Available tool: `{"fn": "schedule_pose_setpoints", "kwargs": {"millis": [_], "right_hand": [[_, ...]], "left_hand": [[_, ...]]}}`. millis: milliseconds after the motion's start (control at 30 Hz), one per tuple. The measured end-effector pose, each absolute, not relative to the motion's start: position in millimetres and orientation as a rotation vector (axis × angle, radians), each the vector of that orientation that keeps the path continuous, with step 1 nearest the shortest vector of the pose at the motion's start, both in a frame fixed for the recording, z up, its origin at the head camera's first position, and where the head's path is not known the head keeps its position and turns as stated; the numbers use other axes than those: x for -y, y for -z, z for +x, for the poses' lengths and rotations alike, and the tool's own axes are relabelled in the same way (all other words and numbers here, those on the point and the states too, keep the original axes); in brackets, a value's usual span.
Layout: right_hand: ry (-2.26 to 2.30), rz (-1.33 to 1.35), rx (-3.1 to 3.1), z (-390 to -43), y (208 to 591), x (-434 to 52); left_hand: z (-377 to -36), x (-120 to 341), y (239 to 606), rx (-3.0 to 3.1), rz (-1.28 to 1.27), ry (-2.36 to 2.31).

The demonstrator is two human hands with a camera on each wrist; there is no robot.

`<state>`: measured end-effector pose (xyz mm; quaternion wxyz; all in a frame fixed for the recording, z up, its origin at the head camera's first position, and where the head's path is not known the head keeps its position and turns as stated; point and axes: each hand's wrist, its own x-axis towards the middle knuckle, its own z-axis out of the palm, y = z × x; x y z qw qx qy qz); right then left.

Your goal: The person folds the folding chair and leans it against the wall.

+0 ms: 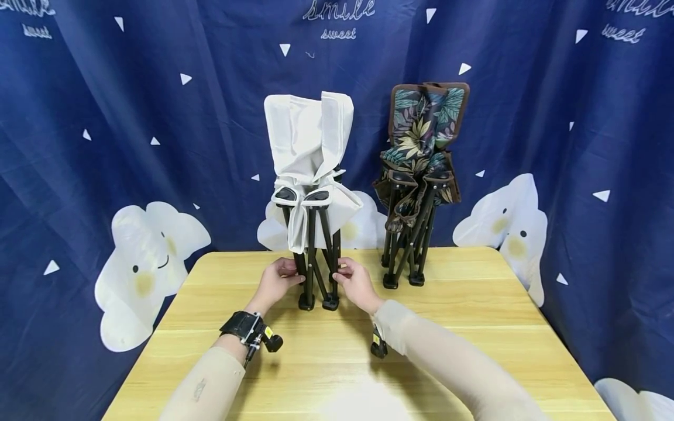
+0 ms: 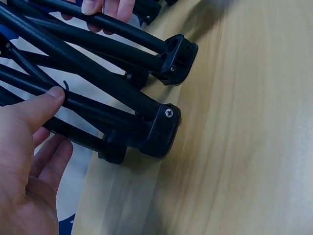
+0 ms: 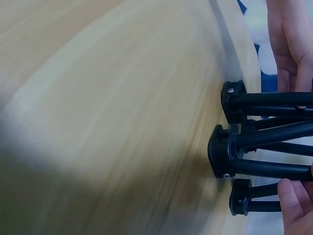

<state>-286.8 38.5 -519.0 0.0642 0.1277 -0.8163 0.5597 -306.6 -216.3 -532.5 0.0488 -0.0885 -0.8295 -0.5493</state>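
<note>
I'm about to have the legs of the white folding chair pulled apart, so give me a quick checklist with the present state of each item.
1. Left hand on a black leg of the white chair: ok, thumb and fingers hold a leg tube.
2. Right hand on the opposite leg: ok, fingers touch the tube; how firm the grip is, cannot tell.
3. Chair feet on the table: ok, they rest on the wood.
4. Chair folded: ok, legs bunched, cloth hanging loose.
5. Room on the right: not ok, the leaf-print chair stands close beside it.
6. Cloth free of the leg joints: cannot tell.
</note>
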Motion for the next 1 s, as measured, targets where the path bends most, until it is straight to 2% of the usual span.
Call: {"fn": "schedule_pose_setpoints", "kwargs": {"millis": [1000], "right_hand": [[-1.596, 0.281, 2.466, -321.1, 519.1, -37.9]], "left_hand": [[-336.4, 198.8, 524.4, 2.535, -0.193, 1.630]]}}
